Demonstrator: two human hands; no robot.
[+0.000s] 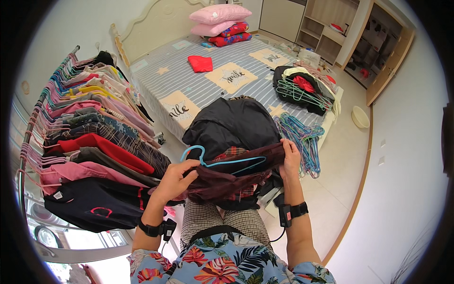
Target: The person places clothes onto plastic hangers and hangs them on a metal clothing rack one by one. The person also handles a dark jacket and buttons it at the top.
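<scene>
A dark maroon garment [216, 184] is stretched between my two hands in front of my thighs. Inside its opening lies a light blue clothes hanger [234, 161], its hook sticking out at the left. My left hand [177, 179] grips the garment close to the base of the hook. At the other end, my right hand [290, 156] pinches the cloth near its upper edge. Just beyond is a heap of black clothing [234, 120] at the bed's near edge, with red plaid cloth [234, 151] showing under it, partly hidden by the maroon garment.
To the left runs a clothes rack [35, 117] packed with hung garments. Loose hangers [305, 142] lie in a tangle at the bed's right edge, near more clothes with green hangers [301, 94]. A red folded cloth [200, 64] and pink pillows [220, 14] rest on the bed. A basin [360, 117] sits by the wall.
</scene>
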